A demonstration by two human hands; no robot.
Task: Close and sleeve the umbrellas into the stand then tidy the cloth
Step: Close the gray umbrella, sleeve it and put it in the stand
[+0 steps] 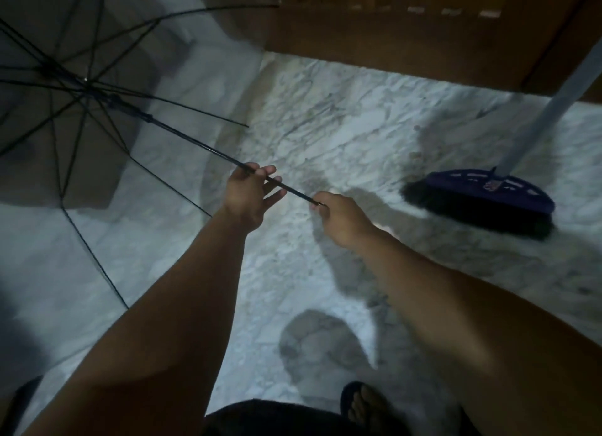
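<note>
An open umbrella (81, 87) with a see-through canopy and black ribs fills the upper left, its thin black shaft (195, 142) slanting down toward the middle. My left hand (250, 194) holds the shaft loosely, with its fingers partly spread around it. My right hand (338, 217) is closed on the shaft's lower end, where the handle is hidden inside the fist. No stand and no cloth are in view.
A dark blue broom head (482, 201) with a pale handle stands on the marble floor (325, 126) at the right. A brown wooden door or panel (391, 31) runs along the top. My sandalled foot (365, 403) shows at the bottom.
</note>
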